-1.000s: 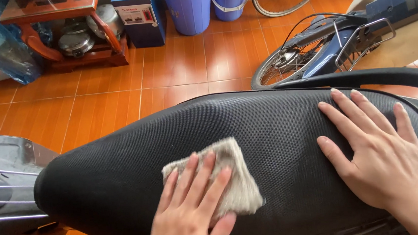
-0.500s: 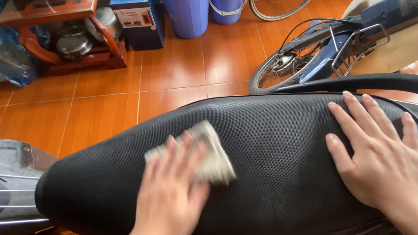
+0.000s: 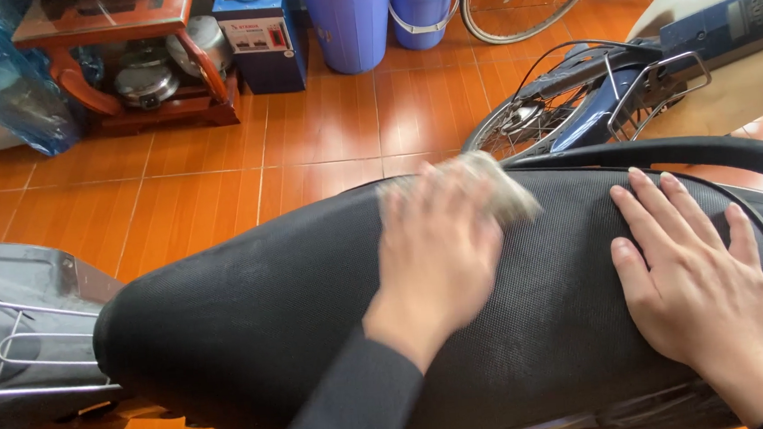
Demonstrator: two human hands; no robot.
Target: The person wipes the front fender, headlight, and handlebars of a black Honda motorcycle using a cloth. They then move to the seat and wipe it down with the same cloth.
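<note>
A black textured motorbike seat (image 3: 262, 315) fills the lower half of the head view. My left hand (image 3: 434, 247), blurred with motion, presses a pale grey cloth (image 3: 507, 191) flat against the seat near its far edge. The cloth shows only past my fingertips. My right hand (image 3: 691, 281) lies flat on the seat to the right, fingers spread, holding nothing.
A metal rack (image 3: 11, 343) sits at the seat's left end. Beyond the seat are an orange tiled floor (image 3: 304, 148), a blue bicycle (image 3: 590, 103), two blue buckets (image 3: 384, 10), a blue box (image 3: 258, 33) and a low wooden shelf (image 3: 129, 66) with pots.
My left hand has swept the cloth from the near left part of the seat up and to the right, toward the far edge. My right hand has stayed pressed in place.
</note>
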